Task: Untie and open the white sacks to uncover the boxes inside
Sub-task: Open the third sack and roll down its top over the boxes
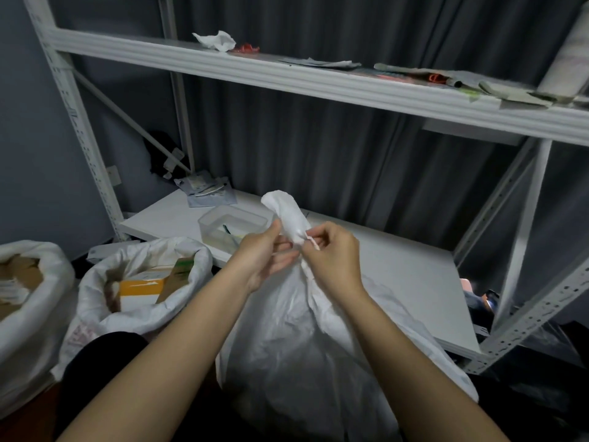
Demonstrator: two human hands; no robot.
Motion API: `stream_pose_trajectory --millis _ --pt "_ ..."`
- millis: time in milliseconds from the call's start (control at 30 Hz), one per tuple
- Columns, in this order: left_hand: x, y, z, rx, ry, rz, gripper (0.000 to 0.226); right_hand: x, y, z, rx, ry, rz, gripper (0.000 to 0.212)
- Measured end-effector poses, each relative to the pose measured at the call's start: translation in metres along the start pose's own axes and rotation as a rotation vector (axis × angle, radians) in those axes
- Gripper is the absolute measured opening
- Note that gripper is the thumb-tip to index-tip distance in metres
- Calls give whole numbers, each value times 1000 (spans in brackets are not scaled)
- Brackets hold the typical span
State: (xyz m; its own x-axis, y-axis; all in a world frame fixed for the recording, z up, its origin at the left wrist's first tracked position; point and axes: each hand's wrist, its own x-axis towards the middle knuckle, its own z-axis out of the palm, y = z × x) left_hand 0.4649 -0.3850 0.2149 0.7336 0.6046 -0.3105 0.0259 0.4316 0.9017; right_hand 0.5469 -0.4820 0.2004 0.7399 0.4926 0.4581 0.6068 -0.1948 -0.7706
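A tied white sack [306,346] is seen standing in the near middle of the scene, in front of the lower shelf [382,266] of a grey metal rack. Its gathered neck is held upright, with the bunched top flopping above the tie. The neck is gripped by the left hand [264,256] from the left, the fingers curled round the fabric just below the bunched top. A pale cord [312,242] at the neck is pinched by the right hand [331,256] between thumb and fingertips, so both hands are closed on the sack's neck and lie close together. Two further white sacks are seen on the left with their mouths rolled open: the nearer open sack [140,282] shows cardboard boxes [143,288] inside, and a second open sack [28,301] at the far left edge also shows brown cardboard. A clear plastic tub [232,226] rests on the lower shelf just behind the hands. Scraps of paper and fabric are scattered along the upper shelf [287,74].
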Motion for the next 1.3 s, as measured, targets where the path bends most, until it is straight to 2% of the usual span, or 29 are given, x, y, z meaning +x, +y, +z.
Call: stream_pose_trajectory --millis 67,100,167,233,300,333,400,467,500,567,633,667,733,833,900,933,1033,1100,1167,1200,1267,1300 --pt "5 6 4 88 135 77 32 -8 2 11 -150 -79 -236 7" --pt "8 9 7 164 184 117 29 -12 2 15 -171 -174 -285 7" --pt "13 12 5 283 228 210 31 -13 -5 12 -78 -349 -248 11" --pt "12 12 -2 310 132 250 31 -3 -13 -4 40 -323 -218 19" --pt "9 8 -11 393 -17 273 26 16 -18 -22 -95 -250 -391 42" --pt "8 5 -16 457 -90 273 23 27 -20 -28 -218 -301 -485 57" --pt "5 3 -26 523 -237 244 19 47 -23 -32 -516 -569 -599 71" --pt "-2 4 -33 527 -315 180 19 61 -23 -29 -816 -771 -678 53" --pt "-6 7 -35 574 -311 166 25 64 -24 -25 -936 -811 -734 41" --pt "-16 12 -38 846 -234 207 45 60 -26 -15 -1040 -847 -809 27" --pt "-25 14 -43 1124 -175 338 48 52 -35 -12 -1042 -892 -747 13" --pt "-28 16 -47 1210 -178 403 42 50 -38 -12 -1025 -934 -667 19" --pt "-30 22 -58 1375 -177 506 28 53 -41 -17 -899 -1003 -479 18" --pt "-26 26 -67 1646 -38 587 31 54 -51 -19 -759 -1037 -319 25" --pt "-27 19 -56 1647 -3 586 49 50 -58 -9 -711 -1065 -252 23" --pt "-29 13 -50 1607 -36 588 49 49 -59 -5 -660 -1077 -232 21" --pt "-33 12 -55 1389 -192 562 32 54 -63 -12 -600 -1124 -247 28" --pt "-35 22 -71 1149 -221 382 50 58 -60 -25 -754 -1097 -369 30" --pt "-38 23 -72 1101 -136 259 71 51 -55 -28 -893 -985 -490 22" --pt "-39 18 -66 1222 -38 298 75 45 -51 -25 -848 -967 -487 18" --pt "-39 4 -45 1492 169 568 68 33 -50 -15 -612 -1010 -342 11" --pt "-40 0 -36 1497 209 671 61 33 -51 -14 -500 -1021 -250 14"
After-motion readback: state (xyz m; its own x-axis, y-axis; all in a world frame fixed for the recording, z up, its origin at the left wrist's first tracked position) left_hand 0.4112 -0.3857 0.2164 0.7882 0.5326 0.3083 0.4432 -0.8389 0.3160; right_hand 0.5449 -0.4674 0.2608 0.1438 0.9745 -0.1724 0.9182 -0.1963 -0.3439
